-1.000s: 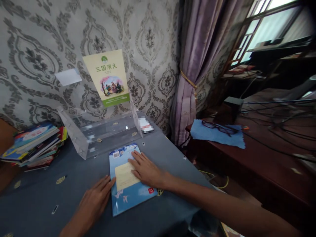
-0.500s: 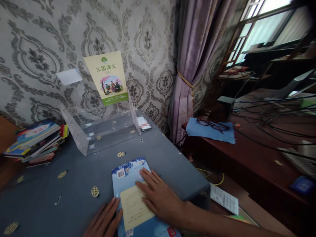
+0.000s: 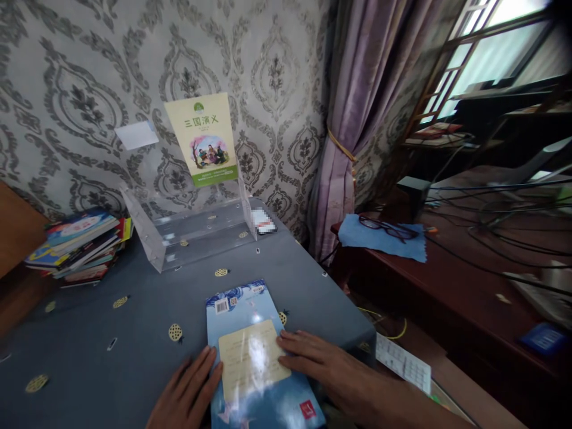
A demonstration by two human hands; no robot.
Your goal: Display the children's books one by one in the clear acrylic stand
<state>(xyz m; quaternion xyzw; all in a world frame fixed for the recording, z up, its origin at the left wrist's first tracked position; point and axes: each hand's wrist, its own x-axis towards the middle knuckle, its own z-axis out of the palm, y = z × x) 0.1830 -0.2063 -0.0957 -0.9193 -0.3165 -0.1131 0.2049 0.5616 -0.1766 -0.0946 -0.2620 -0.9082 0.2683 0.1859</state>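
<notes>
The left hand [image 3: 190, 387] and right hand [image 3: 322, 364] (that's two) are resting open, gripping nothing, on one shiny blue rectangular book [image 3: 255, 360], which is lying on one grey-blue, pineapple-dotted table [image 3: 147, 357].

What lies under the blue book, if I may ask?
Grey tablecloth shows past its far edge; the blue book, with left hand and right hand at its sides, hides whatever is beneath.

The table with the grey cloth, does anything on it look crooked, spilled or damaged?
The stack of books at the left looks askew: its edges don't line up and books jut out at different angles. I see no spill, and the blue book touched by the left hand and right hand shows no obvious damage.
</notes>
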